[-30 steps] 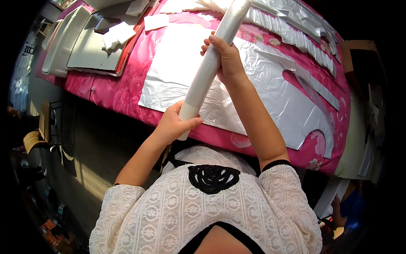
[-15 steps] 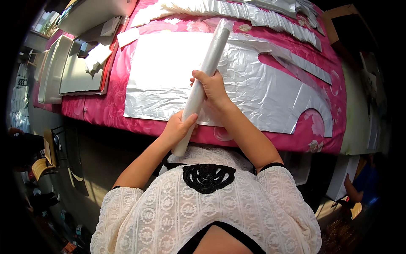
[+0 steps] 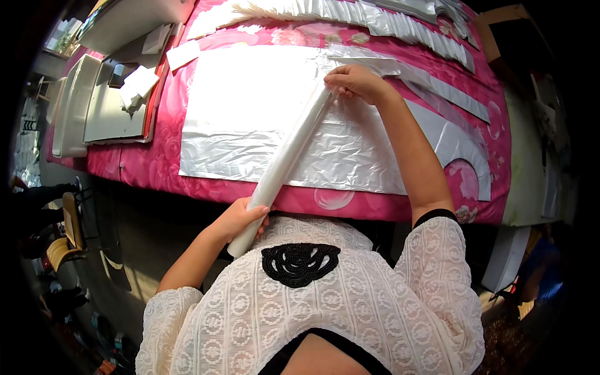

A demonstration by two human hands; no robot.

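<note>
A long white roll of thin plastic film (image 3: 286, 159) slants from near my waist up over the table. Around its lower part my left hand (image 3: 239, 219) is closed, the thumb lying across the top. My right hand (image 3: 357, 84) is at the far end, thumb and fingertips pinched together at the roll's tip; the exact grip is partly hidden. Underneath lies a stack of flat silvery-white plastic vest bags (image 3: 244, 81), creased along the near side, with handle straps (image 3: 462, 100) and a curved cut-out toward the right.
A pink flowered cloth (image 3: 137, 169) covers the table. Fanned rows of folded white bags (image 3: 425, 40) run along the back. At the left stand a translucent bin (image 3: 72, 106) and a tray with white slips (image 3: 139, 86). A cardboard box (image 3: 515, 37) is at the far right.
My right hand has slid from the roll's middle up to its far end. My left hand and the roll's lower end have moved nearer to me and slightly left.
</note>
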